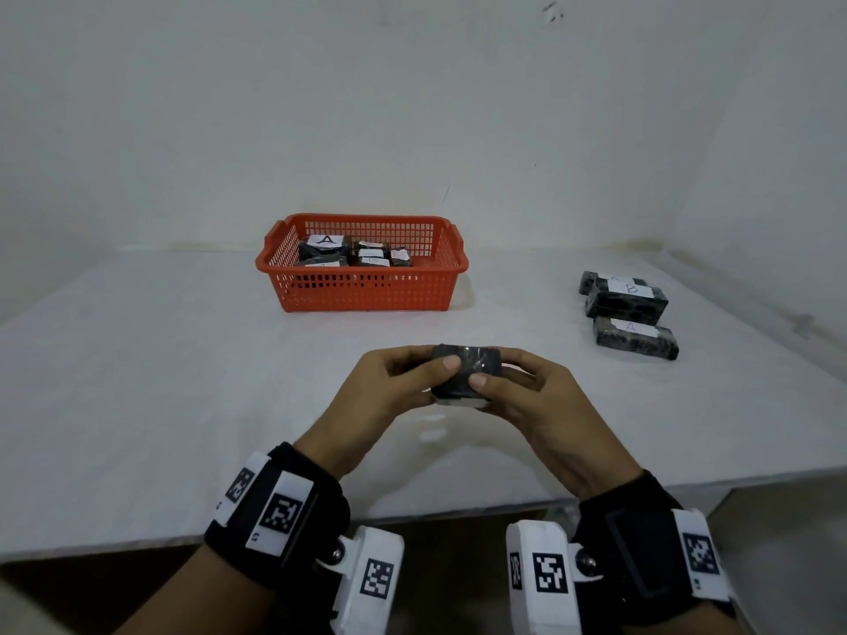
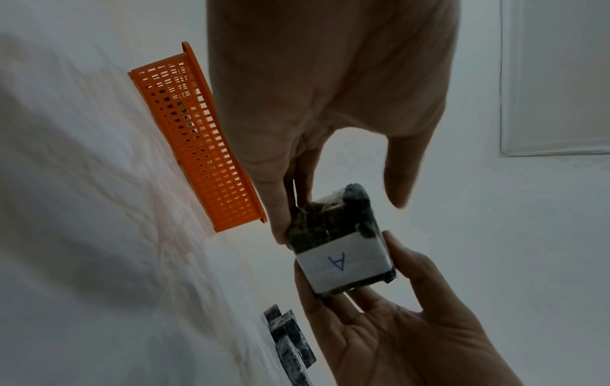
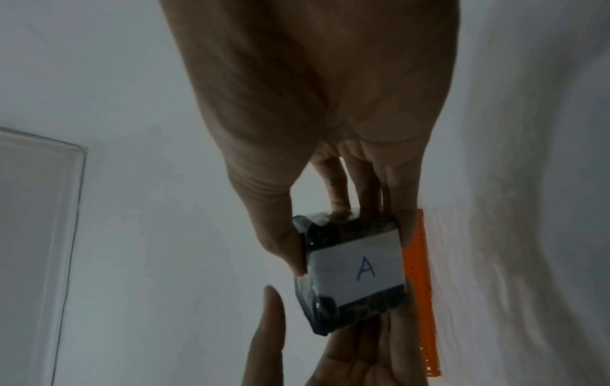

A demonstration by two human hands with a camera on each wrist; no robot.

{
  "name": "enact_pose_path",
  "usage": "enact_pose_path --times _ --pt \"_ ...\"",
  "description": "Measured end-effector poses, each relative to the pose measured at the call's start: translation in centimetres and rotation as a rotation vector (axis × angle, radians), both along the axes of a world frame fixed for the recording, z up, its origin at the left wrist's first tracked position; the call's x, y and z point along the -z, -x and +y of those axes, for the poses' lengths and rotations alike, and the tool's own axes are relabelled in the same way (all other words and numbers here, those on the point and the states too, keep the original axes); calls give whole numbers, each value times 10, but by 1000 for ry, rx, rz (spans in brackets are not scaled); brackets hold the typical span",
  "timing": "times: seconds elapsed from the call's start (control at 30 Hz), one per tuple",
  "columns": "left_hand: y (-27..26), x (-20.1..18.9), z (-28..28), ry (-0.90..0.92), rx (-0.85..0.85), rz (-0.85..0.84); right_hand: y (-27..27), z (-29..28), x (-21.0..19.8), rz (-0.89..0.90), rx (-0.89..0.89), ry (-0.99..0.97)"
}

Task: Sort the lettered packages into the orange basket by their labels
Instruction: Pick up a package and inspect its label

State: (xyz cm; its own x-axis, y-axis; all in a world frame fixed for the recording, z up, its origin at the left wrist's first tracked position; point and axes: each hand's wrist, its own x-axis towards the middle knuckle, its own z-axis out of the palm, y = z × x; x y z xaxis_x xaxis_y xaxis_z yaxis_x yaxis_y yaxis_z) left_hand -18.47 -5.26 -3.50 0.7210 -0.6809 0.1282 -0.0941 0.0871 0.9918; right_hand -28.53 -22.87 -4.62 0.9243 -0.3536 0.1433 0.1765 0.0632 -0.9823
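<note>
Both hands hold one dark wrapped package [image 1: 464,375] above the table's near middle. My left hand [image 1: 428,375] grips its left end and my right hand [image 1: 492,382] grips its right end, with both thumbs on the upper face. The white label faces down; both wrist views show the letter A on the package [image 2: 343,257] [image 3: 358,269]. The orange basket [image 1: 366,291] stands at the back centre and holds several packages, one labelled A [image 1: 326,241] on its left side. The other labels there are too small to read.
Three dark packages lie on the white table [image 1: 183,382] at the right: one labelled B [image 1: 627,301], one labelled A [image 1: 636,339] nearer me, and one [image 1: 589,281] partly hidden behind. The table's front edge runs just below my wrists.
</note>
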Motion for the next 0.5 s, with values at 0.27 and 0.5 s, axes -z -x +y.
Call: enact_pose_path --times 0.27,0.5 --pt "4 -1 -3 -32 21 -19 1 -3 1 19 21 -48" --pt "6 -2 -24 98 41 333 15 -21 -5 18 -22 -22"
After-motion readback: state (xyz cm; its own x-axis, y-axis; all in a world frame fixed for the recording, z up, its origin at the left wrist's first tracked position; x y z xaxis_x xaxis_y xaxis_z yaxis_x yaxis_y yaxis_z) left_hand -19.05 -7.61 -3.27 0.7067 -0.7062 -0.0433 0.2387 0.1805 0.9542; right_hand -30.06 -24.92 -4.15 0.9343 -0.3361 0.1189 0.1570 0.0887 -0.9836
